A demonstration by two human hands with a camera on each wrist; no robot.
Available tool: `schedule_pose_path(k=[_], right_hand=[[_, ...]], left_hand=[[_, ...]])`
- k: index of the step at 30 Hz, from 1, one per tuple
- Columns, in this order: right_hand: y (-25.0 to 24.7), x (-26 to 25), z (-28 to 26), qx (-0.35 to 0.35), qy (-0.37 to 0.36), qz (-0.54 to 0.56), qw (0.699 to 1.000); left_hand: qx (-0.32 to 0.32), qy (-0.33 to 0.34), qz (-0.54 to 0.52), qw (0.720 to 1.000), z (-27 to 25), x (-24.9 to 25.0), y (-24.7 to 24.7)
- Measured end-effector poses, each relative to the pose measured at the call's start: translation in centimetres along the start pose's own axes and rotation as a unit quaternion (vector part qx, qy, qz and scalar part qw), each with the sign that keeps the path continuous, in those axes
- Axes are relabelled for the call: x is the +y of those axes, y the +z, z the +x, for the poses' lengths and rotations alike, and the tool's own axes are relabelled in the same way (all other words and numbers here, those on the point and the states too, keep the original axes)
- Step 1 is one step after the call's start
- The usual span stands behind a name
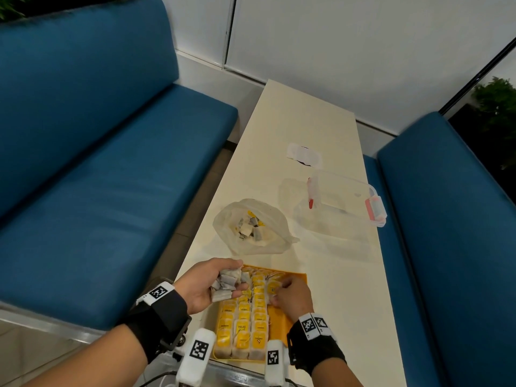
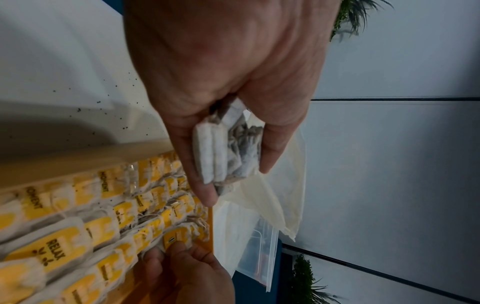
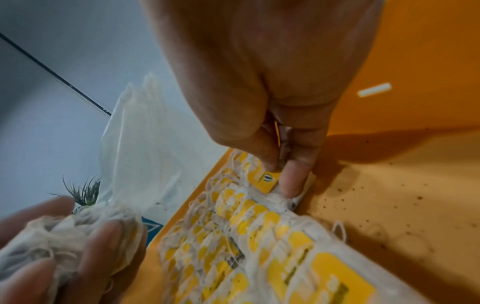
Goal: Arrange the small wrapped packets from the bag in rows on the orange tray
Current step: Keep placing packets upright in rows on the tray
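Seen from above: a long cream table [image 1: 307, 129] between two blue benches [image 1: 97, 169]. At the near end, an orange tray [image 1: 298, 277], its left part filled with rows of small white packets with yellow tags [image 1: 244, 328]; the right part of the tray floor bare, speckled with dark crumbs in the right wrist view.

Left hand [image 1: 206, 286] raised palm-up over the tray's far left corner, fingers curled round a bunch of grey-white packets [image 1: 227, 282]. In the left wrist view, that bunch [image 2: 228, 152] pinched between thumb and fingers, stacked edge to edge.

Right hand [image 1: 293, 296] low on the tray beside the rightmost row, knuckles up. In the right wrist view, thumb and fingertips [image 3: 293, 179] pinching one yellow-tagged packet [image 3: 267, 181] at the far end of that row, touching its neighbours and close to the tray's far rim.

Just beyond the tray, an open clear plastic bag [image 1: 251, 227] lying on the table, more packets loose inside it. To the right of the bag, well apart from the tray, a clear plastic box [image 1: 343, 199] with red clips. Farther along the table, a white paper scrap [image 1: 304, 155]. White walls behind; green plants [image 1: 497, 99] at the edges. Black wrist straps with square printed markers on both forearms.
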State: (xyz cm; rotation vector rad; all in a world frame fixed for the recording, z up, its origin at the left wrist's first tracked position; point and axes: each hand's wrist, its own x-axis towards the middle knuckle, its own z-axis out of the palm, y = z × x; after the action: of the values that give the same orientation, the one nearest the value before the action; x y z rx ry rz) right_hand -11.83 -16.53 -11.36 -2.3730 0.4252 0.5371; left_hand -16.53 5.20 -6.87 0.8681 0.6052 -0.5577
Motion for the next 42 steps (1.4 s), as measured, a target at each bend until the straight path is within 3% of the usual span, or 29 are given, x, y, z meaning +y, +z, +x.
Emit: schedule_pose_path(k=[7, 12, 14, 20, 26, 36, 42], right_hand=[[-0.1, -0.6, -0.3, 0.002, 0.012, 0.001, 1.0], [-1.1, -1.0, -0.7, 0.004, -0.026, -0.062, 0.998], [-1.6, -1.3, -1.2, 0.013, -0.057, -0.064, 0.996], [-2.4, -3.8, -4.2, 0.028, -0.245, -0.029, 0.969], [-1.9, -4.6, -5.2, -0.071, -0.224, 0.037, 0.971], [-1.9, -4.3, -5.1, -0.082, -0.202, 0.074, 0.973], [-3.0, -4.1, -4.9, -0.035, -0.204, 0.095, 0.974]], left_hand=[[-0.004, -0.007, -0.001, 1.0, 0.0, 0.1, -0.1], [-0.015, -0.009, -0.009, 1.0, 0.0, 0.3, -0.1], [-0.025, -0.015, -0.014, 0.999, -0.1, 0.3, 0.0], [-0.034, -0.037, -0.04, 0.998, 0.1, 0.3, 0.8], [-0.065, -0.04, -0.071, 0.995, 0.0, 0.3, 1.5], [-0.088, -0.034, -0.057, 0.994, -0.2, 0.0, 1.2], [-0.064, -0.015, -0.086, 0.994, 0.0, -0.2, 0.6]])
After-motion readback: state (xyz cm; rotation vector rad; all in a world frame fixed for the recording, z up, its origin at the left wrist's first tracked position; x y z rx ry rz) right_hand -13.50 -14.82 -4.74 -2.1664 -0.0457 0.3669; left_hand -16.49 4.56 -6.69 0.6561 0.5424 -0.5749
